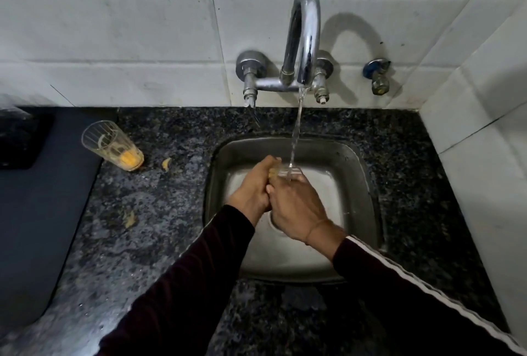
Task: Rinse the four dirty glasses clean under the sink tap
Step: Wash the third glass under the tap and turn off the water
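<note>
Over the sink (219, 173), the left hand (252, 188) and right hand (296, 207) both grip a glass (285, 171) under the tap (303, 36) stream: rinsing underway. At ten o'clock on the surface (171, 213), a dirty glass (112, 146) waits, probably next to fetch.

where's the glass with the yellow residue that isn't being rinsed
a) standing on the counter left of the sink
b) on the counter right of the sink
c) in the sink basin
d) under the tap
a: the dirty glass stands on the granite counter, left of the sink.
</note>
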